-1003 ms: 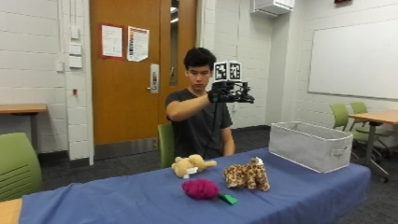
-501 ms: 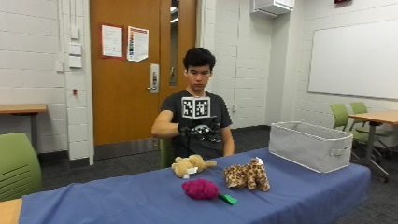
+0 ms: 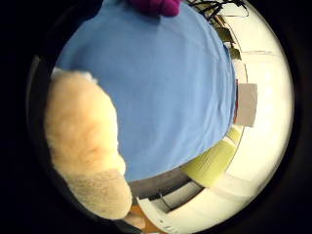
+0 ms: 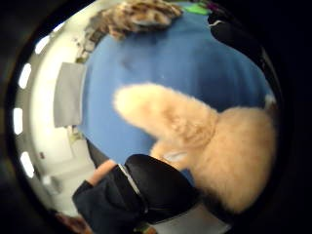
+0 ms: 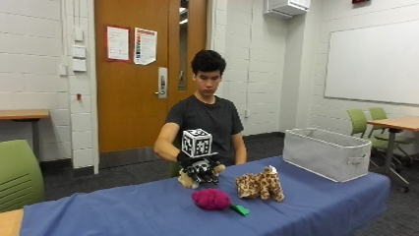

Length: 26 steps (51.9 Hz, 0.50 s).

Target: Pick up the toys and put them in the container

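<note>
A cream plush toy [image 5: 186, 181] lies on the blue tablecloth [image 5: 131, 211] in front of the person. My gloved right hand [image 5: 200, 171] is down on it, fingers curled over its top. In the thumb side palm view the gloved thumb [image 4: 156, 187] presses against the cream plush toy [image 4: 219, 141]. That toy [image 3: 83, 146] also fills one side of the little finger side palm view. A spotted leopard plush [image 5: 260, 184] lies to the right of the hand. A magenta plush [image 5: 211, 199] with a green tag lies nearer the front edge. The grey fabric container [image 5: 324, 153] stands at the table's right end.
The person's bare left arm rests at the table's far edge behind the toys. Green chairs [image 5: 16, 172] stand at the left and in the far right corner. Bare blue cloth stretches between the leopard plush and the container.
My hand has come down from chest height onto the cream plush toy. A second ago it was raised near the person's face. The toys have not moved.
</note>
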Available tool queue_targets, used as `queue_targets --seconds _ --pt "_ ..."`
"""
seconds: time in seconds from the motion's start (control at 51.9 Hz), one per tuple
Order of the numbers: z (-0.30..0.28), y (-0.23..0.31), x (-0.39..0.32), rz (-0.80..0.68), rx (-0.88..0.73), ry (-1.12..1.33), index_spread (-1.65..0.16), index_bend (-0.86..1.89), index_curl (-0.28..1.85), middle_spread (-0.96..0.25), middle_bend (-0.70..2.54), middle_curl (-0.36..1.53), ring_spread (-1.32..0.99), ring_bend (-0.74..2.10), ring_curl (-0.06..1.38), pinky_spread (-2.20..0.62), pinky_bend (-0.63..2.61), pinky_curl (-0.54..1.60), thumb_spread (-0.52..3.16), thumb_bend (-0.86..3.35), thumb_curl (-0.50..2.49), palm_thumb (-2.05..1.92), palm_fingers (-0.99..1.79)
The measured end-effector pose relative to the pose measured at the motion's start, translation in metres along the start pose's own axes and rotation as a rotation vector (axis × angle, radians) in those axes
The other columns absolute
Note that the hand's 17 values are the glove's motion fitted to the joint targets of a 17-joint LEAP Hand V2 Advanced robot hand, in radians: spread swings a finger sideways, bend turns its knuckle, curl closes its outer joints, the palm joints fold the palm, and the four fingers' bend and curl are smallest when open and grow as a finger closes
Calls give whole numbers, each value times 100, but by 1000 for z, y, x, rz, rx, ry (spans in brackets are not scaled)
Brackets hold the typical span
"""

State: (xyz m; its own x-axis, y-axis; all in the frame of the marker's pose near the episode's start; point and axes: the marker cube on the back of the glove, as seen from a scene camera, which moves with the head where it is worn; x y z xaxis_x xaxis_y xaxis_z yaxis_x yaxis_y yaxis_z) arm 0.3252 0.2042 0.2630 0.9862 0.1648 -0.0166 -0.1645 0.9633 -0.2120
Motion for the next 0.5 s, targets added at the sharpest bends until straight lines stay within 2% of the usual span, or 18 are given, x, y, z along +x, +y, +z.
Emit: queue_targets --seconds 0.231,0.328,0.405,0.424,0.443,0.501 --pt "9 31 11 19 25 -16 -34 55 53 -17 13 32 -32 16 19 -7 51 37 94 -5 13 -5 7" --pt "7 38 7 16 38 -32 -35 63 56 -17 16 32 -33 21 20 -8 51 36 104 1 17 5 16" --pt "3 34 5 5 72 -20 -35 69 57 -19 22 33 -39 34 23 -12 40 33 115 9 22 19 38" --pt "1 33 5 1 80 -10 -35 65 55 -18 16 32 -37 25 20 -10 45 34 113 4 21 12 23" --pt "0 31 4 -3 88 3 -34 71 59 -19 24 34 -40 37 26 -13 38 34 117 10 23 22 40" --pt "-6 25 0 -4 115 44 -34 71 58 -21 29 35 -45 47 26 -17 29 30 121 15 27 32 56"
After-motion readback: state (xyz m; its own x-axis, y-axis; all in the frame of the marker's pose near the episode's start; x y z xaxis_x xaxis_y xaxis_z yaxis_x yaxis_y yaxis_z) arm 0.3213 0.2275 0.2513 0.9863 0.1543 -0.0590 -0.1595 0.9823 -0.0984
